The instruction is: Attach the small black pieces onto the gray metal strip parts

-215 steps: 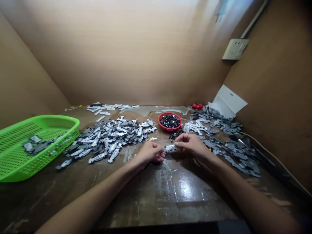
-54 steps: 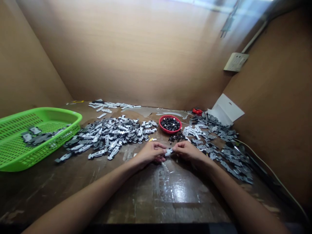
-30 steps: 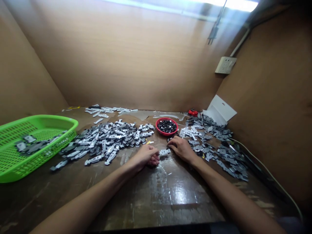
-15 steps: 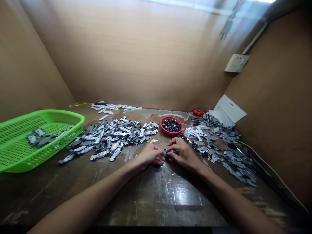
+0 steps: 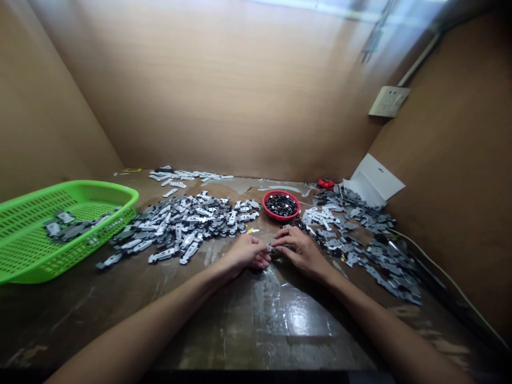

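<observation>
Our left hand (image 5: 246,252) and right hand (image 5: 298,252) meet low in the middle of the tabletop (image 5: 272,325), both curled, their fingers closed from either side on a small metal piece (image 5: 271,249); most of it is hidden by our fingers, so we cannot make out its shape. The hands rest just in front of a gap between two heaps of flat parts. To our left lies a large heap of silver-and-grey metal pieces (image 5: 180,224), and to our right a looser grey heap (image 5: 372,253) spreads towards the wall, with a thinner row of pale pieces (image 5: 188,176) at the back. Nearest our right fingers is a small scatter of black parts (image 5: 300,226), just below a red bowl (image 5: 281,218) filled with more small black parts (image 5: 281,205). Further left sits a bright green plastic basket (image 5: 80,184) with some grey pieces (image 5: 68,226) lying inside. At the back right we see a white card (image 5: 376,178) leaning on the wall, a red object (image 5: 326,184) beside the heap, a wall socket (image 5: 389,101) above, and a pale cable (image 5: 444,288) running along the tabletop's edge.
</observation>
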Available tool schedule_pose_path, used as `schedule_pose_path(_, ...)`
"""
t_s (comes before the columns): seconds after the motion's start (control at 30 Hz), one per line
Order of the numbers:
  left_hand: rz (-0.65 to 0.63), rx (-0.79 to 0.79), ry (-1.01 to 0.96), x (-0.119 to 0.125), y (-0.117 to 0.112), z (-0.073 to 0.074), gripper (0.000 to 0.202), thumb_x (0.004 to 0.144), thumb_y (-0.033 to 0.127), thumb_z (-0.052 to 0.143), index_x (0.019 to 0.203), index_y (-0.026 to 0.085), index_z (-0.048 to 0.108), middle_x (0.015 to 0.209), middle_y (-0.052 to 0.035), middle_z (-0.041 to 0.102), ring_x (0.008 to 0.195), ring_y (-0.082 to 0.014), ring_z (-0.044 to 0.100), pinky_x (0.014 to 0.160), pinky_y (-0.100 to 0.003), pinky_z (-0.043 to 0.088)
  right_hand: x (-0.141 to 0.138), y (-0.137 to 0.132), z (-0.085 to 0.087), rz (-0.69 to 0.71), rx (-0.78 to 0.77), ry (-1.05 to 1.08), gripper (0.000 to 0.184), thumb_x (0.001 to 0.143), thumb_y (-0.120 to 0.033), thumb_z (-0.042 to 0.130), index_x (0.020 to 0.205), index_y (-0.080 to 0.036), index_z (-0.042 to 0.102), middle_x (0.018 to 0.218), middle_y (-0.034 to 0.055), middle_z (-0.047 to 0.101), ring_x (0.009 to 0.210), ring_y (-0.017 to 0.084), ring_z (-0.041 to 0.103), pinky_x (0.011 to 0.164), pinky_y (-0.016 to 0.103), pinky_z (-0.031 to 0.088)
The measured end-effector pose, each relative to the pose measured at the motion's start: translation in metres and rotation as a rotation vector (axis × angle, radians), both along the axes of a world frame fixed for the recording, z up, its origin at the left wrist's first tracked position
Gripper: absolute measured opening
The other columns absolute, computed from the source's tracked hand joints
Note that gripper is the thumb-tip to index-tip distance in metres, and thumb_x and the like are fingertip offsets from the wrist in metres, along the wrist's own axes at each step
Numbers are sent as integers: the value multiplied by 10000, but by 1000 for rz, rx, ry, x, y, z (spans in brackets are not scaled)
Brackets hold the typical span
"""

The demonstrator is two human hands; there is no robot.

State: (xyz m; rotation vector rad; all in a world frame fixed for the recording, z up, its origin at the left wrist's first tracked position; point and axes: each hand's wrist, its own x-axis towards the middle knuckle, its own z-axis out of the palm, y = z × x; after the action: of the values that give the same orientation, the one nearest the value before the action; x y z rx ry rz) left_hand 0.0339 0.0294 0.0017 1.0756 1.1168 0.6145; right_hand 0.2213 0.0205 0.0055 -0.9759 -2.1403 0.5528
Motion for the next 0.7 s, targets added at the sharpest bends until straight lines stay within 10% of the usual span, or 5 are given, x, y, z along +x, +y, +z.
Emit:
schedule_pose_path(0.23,-5,-6,6,1,0,1,233,650,317,651,675,100,570,629,-83,659,476,-113,596,453,-199,449,21,18,4,-181,82,85,170,820,-244,534,915,-230,674,984,69,601,964,204,529,875,362,397)
schedule_pose_path(0.43,-26,9,36,0,0,0,216,665,311,625,684,101,577,654,-82,662,486,-103,595,440,-178,430,99,64,-14,-761,38,-272,274,813,-266,477,989,-156,657,994,112,628,939,220,545,848,334,373)
schedule_pose_path(0.7,-41,10,30,0,-1,0,209,670,305,619,708,103,577,667,-83,664,507,-109,605,452,-180,433,121,68,-17,-675,-63,-424,282,785,-358,518,724,-163,712,773,103,682,771,225,596,718,281,374)
